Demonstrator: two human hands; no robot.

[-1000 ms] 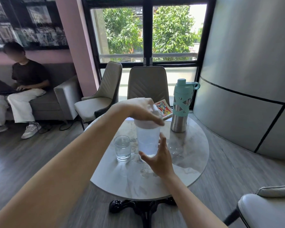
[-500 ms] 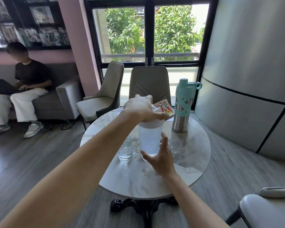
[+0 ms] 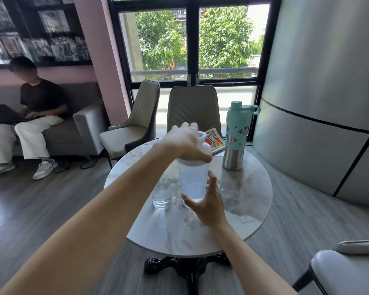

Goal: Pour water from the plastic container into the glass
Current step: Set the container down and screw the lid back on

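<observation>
A translucent white plastic container (image 3: pixel 192 179) stands upright on the round marble table (image 3: pixel 239 220), partly filled with water. My left hand (image 3: pixel 186 142) is clamped over its white lid from above. My right hand (image 3: pixel 207 202) cups the container's lower part from the near side, fingers spread around it. A clear drinking glass (image 3: pixel 162 191) with some water in it stands just to the left of the container, partly hidden behind my left forearm.
A steel bottle with a mint-green sleeve and cap (image 3: pixel 237 135) stands at the table's far right. A colourful booklet (image 3: pixel 215 141) lies behind the container. Two padded chairs (image 3: pixel 192 107) stand beyond the table, another chair (image 3: pixel 345 269) at near right. A person (image 3: pixel 30 107) sits on a sofa at left.
My left hand has turned on the lid, with the fingers now raised at the far side. The right hand stays around the container's base. The camera view has shifted slightly.
</observation>
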